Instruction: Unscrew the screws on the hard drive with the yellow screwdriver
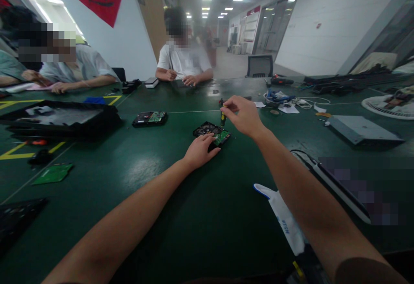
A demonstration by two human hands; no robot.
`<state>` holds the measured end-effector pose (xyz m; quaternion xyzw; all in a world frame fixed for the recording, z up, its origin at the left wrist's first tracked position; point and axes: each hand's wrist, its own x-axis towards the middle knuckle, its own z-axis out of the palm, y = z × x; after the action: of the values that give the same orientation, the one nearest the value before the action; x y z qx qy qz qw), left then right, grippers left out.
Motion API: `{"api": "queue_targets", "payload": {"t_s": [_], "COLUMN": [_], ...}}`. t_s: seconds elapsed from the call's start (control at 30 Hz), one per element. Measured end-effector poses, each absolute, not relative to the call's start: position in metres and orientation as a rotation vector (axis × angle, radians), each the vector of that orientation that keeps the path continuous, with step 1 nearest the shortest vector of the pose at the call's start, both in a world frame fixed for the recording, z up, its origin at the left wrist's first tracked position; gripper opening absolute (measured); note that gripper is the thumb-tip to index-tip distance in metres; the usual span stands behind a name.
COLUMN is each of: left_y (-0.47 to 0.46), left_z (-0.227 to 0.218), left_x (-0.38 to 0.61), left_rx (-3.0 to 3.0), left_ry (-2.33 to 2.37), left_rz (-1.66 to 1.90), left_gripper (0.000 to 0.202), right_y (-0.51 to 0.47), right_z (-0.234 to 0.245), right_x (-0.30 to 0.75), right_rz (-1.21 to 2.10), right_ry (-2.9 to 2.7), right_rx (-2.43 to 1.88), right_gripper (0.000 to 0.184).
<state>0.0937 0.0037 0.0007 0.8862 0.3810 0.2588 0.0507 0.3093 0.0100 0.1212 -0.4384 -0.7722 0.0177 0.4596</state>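
A black hard drive point(207, 129) with a green circuit board point(222, 137) lies on the dark green table point(181, 206). My left hand point(200, 150) rests on its near edge, fingers pressed down on it. My right hand point(243, 113) hovers just above and behind the drive, pinching the top of a small screwdriver point(222, 116) with a yellow and black handle that stands upright over the board.
A second hard drive point(149, 118) lies to the left, beside a black tray point(58, 118). A grey metal case point(360, 129) and cables point(284, 98) sit to the right. A white glove point(284, 221) lies under my right forearm. Other people sit across the table.
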Motion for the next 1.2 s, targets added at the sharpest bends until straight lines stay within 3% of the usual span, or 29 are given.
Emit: {"api": "queue_targets", "payload": {"t_s": [0.17,0.4,0.63,0.83,1.03,1.2], "left_y": [0.0025,0.0034,0.0029,0.0024,0.0032,0.0024], "left_z": [0.0025,0.0008,0.0005,0.0016,-0.0001,0.0020], "left_x": [0.0941,0.0940,0.0947,0.0938,0.0938,0.0940], "left_rx": [2.697,2.696,2.701,2.701,2.695,2.691], "left_ry": [1.171,1.164,1.160,1.169,1.166,1.170], "left_rz": [0.782,0.784,0.815,0.793,0.811,0.797], "left_gripper": [0.045,0.046,0.046,0.046,0.045,0.046], "right_y": [0.0110,0.0130,0.0123,0.0141,0.0120,0.0135], "right_z": [0.1197,0.1171,0.1179,0.1166,0.1183,0.1163], "right_x": [0.3097,0.3107,0.3104,0.3113,0.3105,0.3113], "right_rz": [0.041,0.070,0.006,0.064,-0.014,0.027], "right_ry": [-1.888,-1.851,-1.881,-1.832,-1.915,-1.870], "right_rx": [-1.126,-1.143,-1.133,-1.133,-1.105,-1.141], "right_gripper": [0.007,0.016,0.008,0.020,0.008,0.011]}}
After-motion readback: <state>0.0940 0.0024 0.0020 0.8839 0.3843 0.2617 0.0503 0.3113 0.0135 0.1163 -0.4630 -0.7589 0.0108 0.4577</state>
